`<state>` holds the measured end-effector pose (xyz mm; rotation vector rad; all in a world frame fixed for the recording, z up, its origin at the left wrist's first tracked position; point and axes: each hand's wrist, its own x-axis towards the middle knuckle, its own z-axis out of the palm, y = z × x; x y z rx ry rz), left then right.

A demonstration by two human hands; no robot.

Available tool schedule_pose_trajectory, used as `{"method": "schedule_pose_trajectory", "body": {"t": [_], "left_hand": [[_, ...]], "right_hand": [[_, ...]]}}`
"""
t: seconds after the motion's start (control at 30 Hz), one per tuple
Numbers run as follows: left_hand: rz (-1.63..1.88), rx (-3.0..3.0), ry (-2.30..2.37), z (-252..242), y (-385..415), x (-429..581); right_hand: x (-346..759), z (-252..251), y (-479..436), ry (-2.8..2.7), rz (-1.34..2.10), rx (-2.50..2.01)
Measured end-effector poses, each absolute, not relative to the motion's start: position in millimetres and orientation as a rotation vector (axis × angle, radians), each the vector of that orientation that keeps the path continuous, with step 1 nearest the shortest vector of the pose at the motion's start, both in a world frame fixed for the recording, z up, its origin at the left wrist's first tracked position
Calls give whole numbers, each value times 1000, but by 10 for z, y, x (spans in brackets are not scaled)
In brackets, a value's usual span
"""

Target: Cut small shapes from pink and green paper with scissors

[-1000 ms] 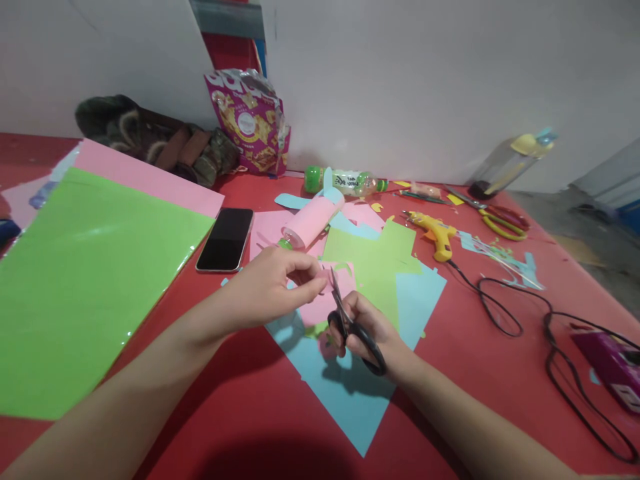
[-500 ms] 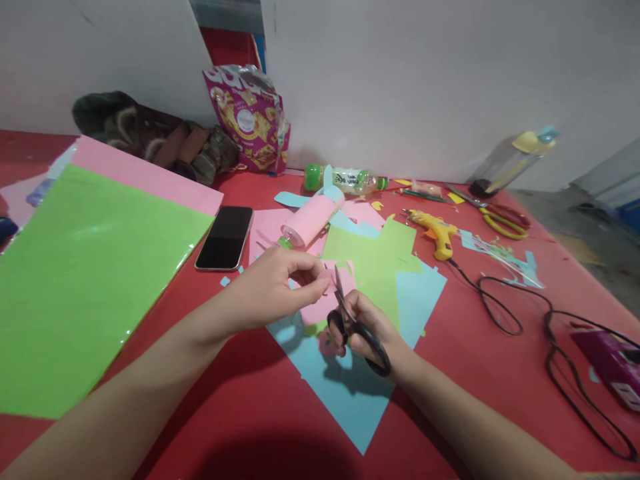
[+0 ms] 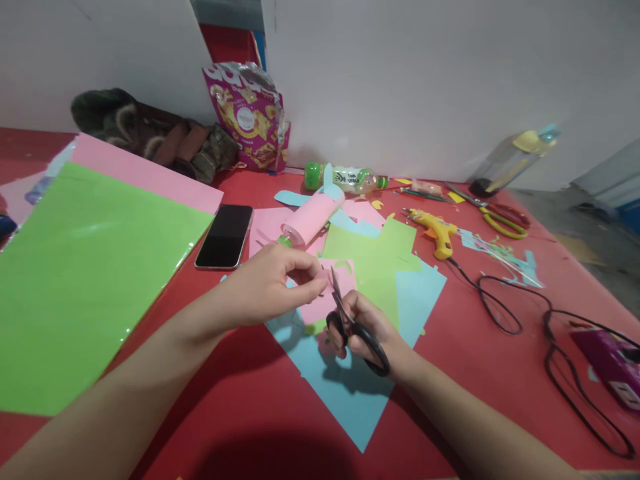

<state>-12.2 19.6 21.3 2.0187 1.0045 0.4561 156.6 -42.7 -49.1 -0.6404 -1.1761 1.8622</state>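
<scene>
Between thumb and fingers my left hand (image 3: 280, 280) pinches a small piece of pink paper (image 3: 325, 279). My right hand (image 3: 373, 327) grips black-handled scissors (image 3: 367, 343), fingers through the loops. The blades are slightly parted and meet the pink piece's right edge. Under both hands lie a pink sheet (image 3: 320, 307), a green sheet (image 3: 375, 250) and a blue sheet (image 3: 360, 413), overlapping, with small scraps on them. Just beyond my left hand rests a bottle wrapped in pink paper (image 3: 313, 217), with blue paper strips at its far end.
A phone (image 3: 225, 237) and large green sheets (image 3: 100, 287) lie left. Behind are a snack bag (image 3: 250, 120) and a green-capped bottle (image 3: 345, 179). On the right are a yellow glue gun (image 3: 433, 230) with a looping cord, pliers (image 3: 500, 217), a tumbler (image 3: 515, 160) and a purple box (image 3: 607, 367).
The scissor blades have shifted slightly left and look nearer together at the pink piece. Both hands stay almost in place.
</scene>
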Motion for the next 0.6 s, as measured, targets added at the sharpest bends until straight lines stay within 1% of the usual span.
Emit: {"method": "schedule_pose_trajectory", "body": {"t": [0.6], "left_hand": [[418,2043,1015,227,182,-116]], "right_hand": [[1573,-536,-421,-1203,1879,-609]]}}
